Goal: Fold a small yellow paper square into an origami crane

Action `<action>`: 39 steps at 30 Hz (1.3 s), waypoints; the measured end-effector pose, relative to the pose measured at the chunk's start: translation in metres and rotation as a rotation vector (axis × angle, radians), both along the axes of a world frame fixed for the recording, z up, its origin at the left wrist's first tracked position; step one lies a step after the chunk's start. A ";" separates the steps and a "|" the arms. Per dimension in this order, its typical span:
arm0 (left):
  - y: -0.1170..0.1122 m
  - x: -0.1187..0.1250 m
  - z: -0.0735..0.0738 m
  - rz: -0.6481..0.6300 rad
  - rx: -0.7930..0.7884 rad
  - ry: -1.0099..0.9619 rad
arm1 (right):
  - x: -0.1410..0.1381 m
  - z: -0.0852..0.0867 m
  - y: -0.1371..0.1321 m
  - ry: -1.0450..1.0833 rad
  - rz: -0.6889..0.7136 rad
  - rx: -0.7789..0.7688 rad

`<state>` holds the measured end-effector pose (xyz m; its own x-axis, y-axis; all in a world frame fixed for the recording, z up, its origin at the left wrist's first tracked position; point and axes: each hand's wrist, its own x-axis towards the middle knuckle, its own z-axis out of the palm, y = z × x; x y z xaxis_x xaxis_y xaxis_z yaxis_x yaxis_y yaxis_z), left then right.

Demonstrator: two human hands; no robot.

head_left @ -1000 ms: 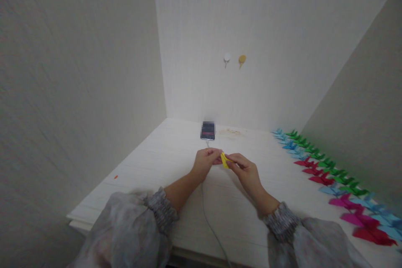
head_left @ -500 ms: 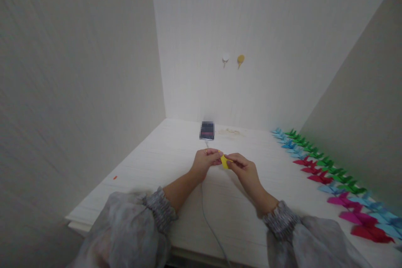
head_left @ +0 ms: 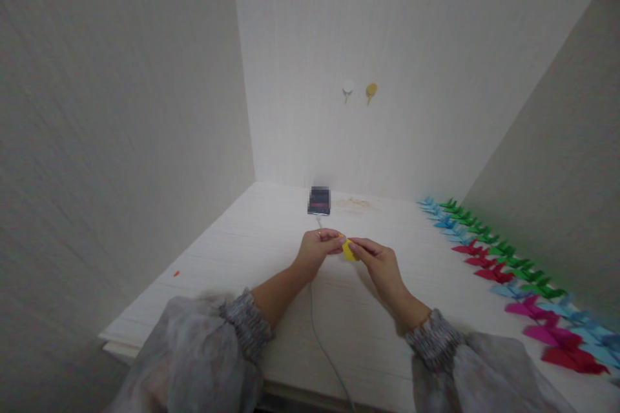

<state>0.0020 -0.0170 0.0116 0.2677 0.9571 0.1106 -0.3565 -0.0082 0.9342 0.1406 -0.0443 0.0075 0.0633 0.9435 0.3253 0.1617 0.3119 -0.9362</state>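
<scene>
L hand [head_left: 314,253] & R hand [head_left: 382,266] both pinch sm. folded yellow paper [head_left: 349,251], mid frame; red, pink, blue & green folded paper birds [head_left: 495,273] on white desk [head_left: 232,242], lower rt.

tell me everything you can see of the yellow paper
The yellow paper is a small, bright piece that looks folded, though any creases are too small to make out. The left hand pinches its left side and the right hand its right, both hiding parts of it. It appears held up over the white table.
</scene>
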 end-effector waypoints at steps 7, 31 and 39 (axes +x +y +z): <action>0.000 -0.002 0.000 -0.035 0.029 0.001 | -0.001 0.004 -0.003 -0.005 0.006 0.004; 0.000 0.001 0.000 0.024 0.055 0.069 | 0.000 0.003 -0.003 -0.025 -0.021 0.023; -0.001 0.000 0.001 0.066 0.009 0.039 | -0.002 0.004 -0.004 -0.042 -0.035 0.026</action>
<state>0.0021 -0.0181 0.0129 0.2083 0.9718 0.1103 -0.3178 -0.0393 0.9473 0.1390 -0.0480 0.0118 0.0824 0.9319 0.3531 0.2118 0.3299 -0.9200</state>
